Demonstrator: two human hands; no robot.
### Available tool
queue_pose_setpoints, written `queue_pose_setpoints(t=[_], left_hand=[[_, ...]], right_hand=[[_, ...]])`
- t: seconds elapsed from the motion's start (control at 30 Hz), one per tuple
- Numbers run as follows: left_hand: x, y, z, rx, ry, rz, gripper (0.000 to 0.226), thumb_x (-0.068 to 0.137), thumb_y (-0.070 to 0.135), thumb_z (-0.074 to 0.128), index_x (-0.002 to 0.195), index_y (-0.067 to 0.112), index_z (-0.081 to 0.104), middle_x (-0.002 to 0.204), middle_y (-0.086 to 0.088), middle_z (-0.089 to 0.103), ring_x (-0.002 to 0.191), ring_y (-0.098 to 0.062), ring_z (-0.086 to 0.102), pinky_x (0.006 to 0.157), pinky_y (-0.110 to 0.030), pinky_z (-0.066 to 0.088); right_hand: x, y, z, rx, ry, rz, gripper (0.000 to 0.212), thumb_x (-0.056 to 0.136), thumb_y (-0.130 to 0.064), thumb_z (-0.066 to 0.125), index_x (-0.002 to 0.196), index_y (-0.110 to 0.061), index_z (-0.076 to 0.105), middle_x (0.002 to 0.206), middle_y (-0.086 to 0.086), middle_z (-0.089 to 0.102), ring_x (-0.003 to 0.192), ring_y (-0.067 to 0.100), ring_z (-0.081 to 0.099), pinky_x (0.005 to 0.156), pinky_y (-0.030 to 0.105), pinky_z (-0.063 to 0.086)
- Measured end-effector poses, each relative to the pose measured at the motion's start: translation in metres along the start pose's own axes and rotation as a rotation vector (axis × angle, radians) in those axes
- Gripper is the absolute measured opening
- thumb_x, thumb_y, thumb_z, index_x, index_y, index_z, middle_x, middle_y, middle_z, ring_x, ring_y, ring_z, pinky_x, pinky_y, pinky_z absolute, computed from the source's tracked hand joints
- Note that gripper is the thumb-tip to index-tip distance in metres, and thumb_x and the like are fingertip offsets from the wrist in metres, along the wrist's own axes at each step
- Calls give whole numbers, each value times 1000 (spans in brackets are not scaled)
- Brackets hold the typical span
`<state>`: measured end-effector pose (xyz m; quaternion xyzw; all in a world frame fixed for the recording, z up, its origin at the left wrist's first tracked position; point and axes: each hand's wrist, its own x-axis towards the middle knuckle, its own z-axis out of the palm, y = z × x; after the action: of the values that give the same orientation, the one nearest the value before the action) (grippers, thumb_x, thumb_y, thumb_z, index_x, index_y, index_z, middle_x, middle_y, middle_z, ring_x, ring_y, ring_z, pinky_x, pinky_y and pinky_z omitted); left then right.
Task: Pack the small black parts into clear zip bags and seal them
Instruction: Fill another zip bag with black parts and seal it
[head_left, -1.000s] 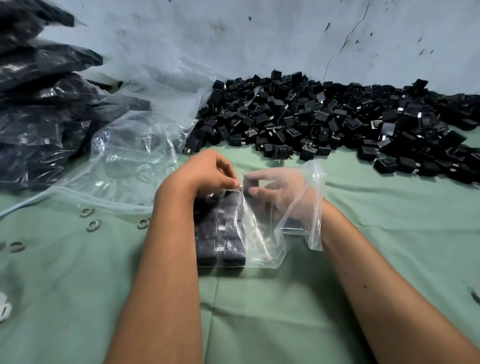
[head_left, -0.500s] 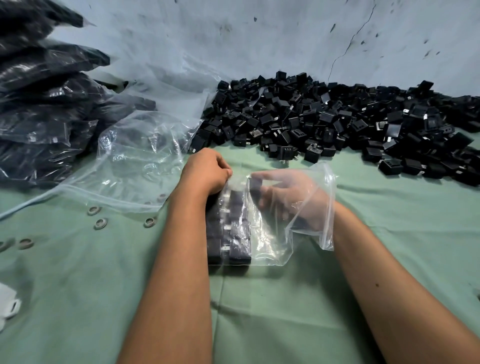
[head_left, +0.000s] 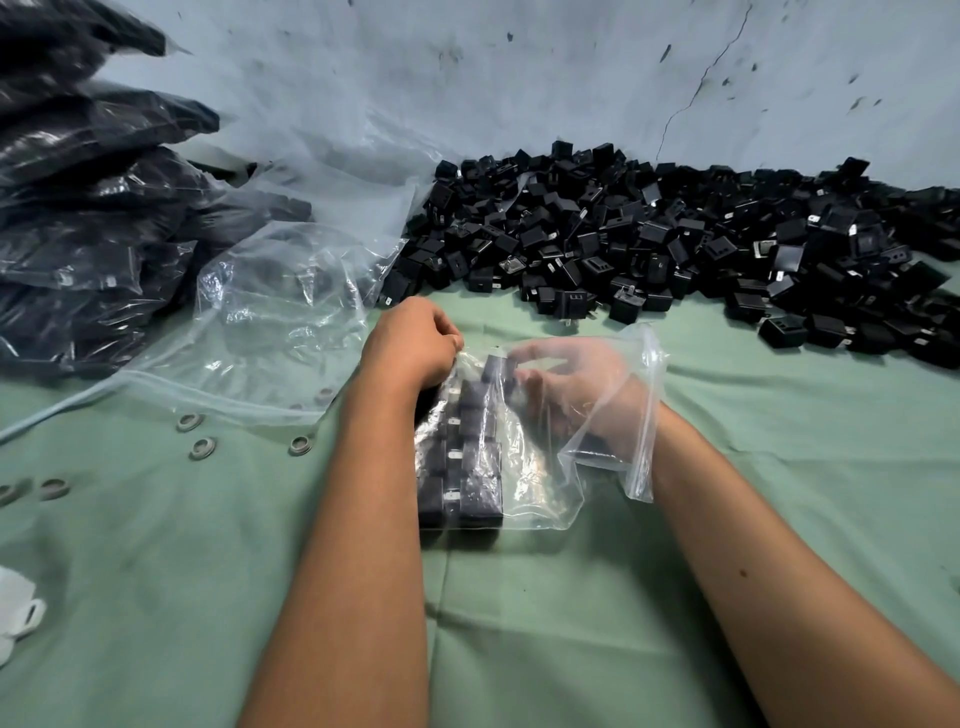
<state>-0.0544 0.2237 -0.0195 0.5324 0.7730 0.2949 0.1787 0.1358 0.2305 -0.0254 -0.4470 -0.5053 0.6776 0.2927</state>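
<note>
Right now my right hand (head_left: 566, 384) is inside the zip bag (head_left: 540, 467), fingers curled on a black part (head_left: 496, 366) atop the row running toward me; left hand (head_left: 410, 345) pinches the bag's far corner, w/ the loose pile (head_left: 675, 244) beyond.

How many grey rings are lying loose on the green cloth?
6 visible: three left of the left forearm, two near the left edge, one under the clear plastic. More may be hidden.
</note>
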Motion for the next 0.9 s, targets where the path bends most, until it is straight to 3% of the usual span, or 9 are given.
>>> queue_pose_setpoints(t=[0.13,0.23,0.27,0.33,0.4,0.53,0.63,0.73,0.9], left_hand=[[5,2,-12,-329,285,-64,18,95,20,69,79,28,67,85,10,69,80,-14,66,74,-26,51],[11,-2,-31,-632,511,-117,22,90,13,70,73,27,66,76,9,67,71,-11,62,69,-23,51],[12,-5,-36,-719,544,-143,21,88,10,69,72,25,67,75,5,68,69,-13,60,69,-24,51],[13,-11,-39,-811,582,-198,22,84,6,66,69,22,67,71,0,67,67,-18,58,67,-26,49],[13,-14,-35,-804,577,-242,21,81,6,65,65,19,66,70,-4,65,67,-22,56,67,-29,48],[15,-13,-24,-651,519,-240,17,80,12,67,65,20,66,70,2,67,72,-21,60,73,-31,52],[14,-10,-16,-445,465,-219,16,81,16,66,68,24,68,73,8,69,80,-22,66,74,-30,51],[11,-11,-12,-363,435,-235,14,79,15,63,72,25,71,74,8,69,79,-22,67,70,-27,46],[10,-5,-14,-427,441,-229,14,81,15,64,75,24,73,74,10,70,68,-12,64,64,-24,46]], right_hand=[[-5,-8,5,240,-148,176,22,94,7,54,87,6,75,64,7,64,45,7,60,44,13,50],[2,-10,13,190,0,66,29,102,8,45,122,10,65,83,4,59,46,-2,62,52,11,51],[4,-10,16,237,7,91,28,104,3,43,122,5,64,87,4,58,45,-2,62,52,12,53],[7,-9,21,324,3,137,22,105,-5,42,105,-5,64,90,3,58,44,1,62,51,14,52],[9,-9,22,338,19,138,21,105,-5,42,97,-6,62,91,3,58,45,2,62,53,16,53],[1,-8,16,293,37,140,18,104,2,46,105,6,64,74,11,60,48,14,59,45,18,51],[-5,-8,14,370,25,180,25,105,2,42,84,-5,54,58,8,57,39,12,55,39,16,47],[-3,-8,17,90,118,-18,11,101,8,52,95,1,59,73,6,55,40,-2,56,46,11,47],[-6,-9,18,-24,104,-83,10,101,9,50,107,5,58,79,6,55,41,-5,57,49,11,48]])
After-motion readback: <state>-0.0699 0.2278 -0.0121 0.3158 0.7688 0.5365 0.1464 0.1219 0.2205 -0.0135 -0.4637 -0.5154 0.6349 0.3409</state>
